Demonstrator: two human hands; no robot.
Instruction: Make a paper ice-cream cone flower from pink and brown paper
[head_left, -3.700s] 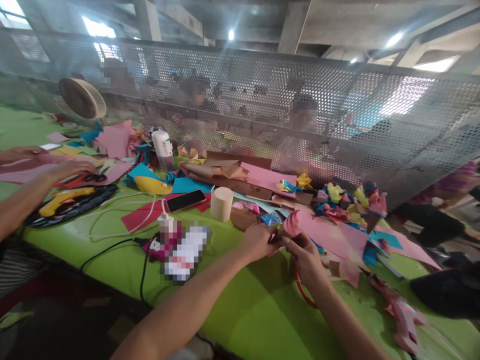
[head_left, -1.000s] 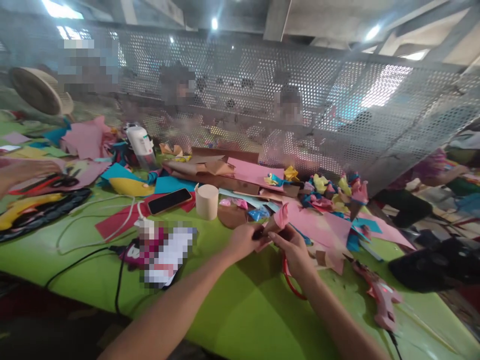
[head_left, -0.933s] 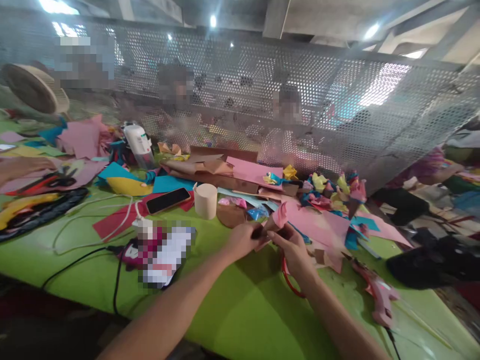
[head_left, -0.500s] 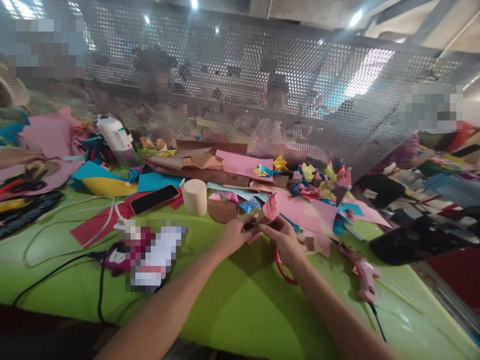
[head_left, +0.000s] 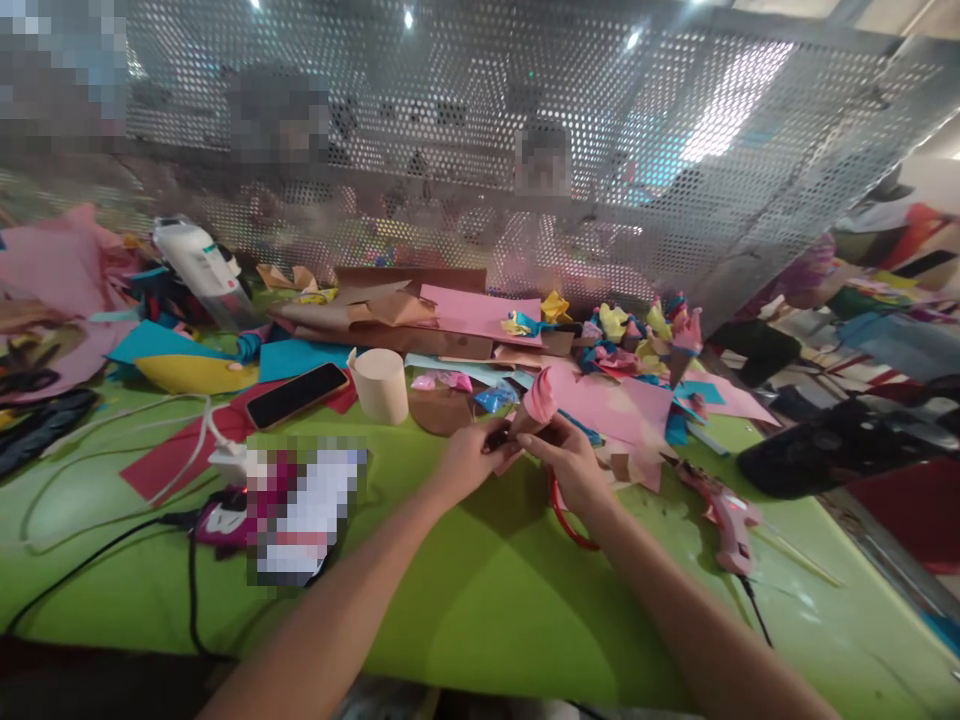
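Note:
My left hand (head_left: 466, 458) and my right hand (head_left: 571, 463) meet over the green table (head_left: 510, 620), both pinched on one small paper piece (head_left: 534, 402), brown at the bottom with a curled pink top. The fingers of both hands are closed around its lower part. A red ring-like handle (head_left: 561, 512) lies on the table just under my right hand. Sheets of pink paper (head_left: 611, 405) lie right behind the hands.
A pink glue gun (head_left: 721, 512) lies to the right. A phone (head_left: 297, 395), a cream paper cylinder (head_left: 380, 385), cables (head_left: 112, 440) and heaps of coloured paper (head_left: 645, 340) cover the back. A perforated metal screen (head_left: 525, 150) stands behind, with people beyond it.
The view has swung to the right and down, so the table's things sit further left in the picture. My hands stay together on the paper piece, turning it slightly.

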